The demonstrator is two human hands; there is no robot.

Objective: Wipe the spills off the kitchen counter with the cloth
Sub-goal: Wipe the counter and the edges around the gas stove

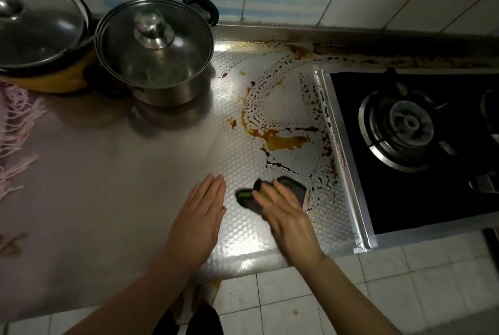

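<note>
A dark grey cloth (pixel 293 189) with a green patch lies on the foil-covered counter (pixel 243 237) near its front edge. My right hand (pixel 286 216) presses flat on top of the cloth. My left hand (pixel 199 216) rests flat on the counter just to the left, fingers together, holding nothing. Orange-brown sauce spills (pixel 283 141) with dark red streaks and droplets spread in an arc beyond the cloth, toward the back wall and along the stove's left edge.
A steel pot with glass lid (pixel 156 51) stands at the back left, a second lidded pot (pixel 37 32) further left. A black gas stove (pixel 410 132) fills the right side. Pink fringed fabric (pixel 13 129) lies at the far left. Tiled floor lies below.
</note>
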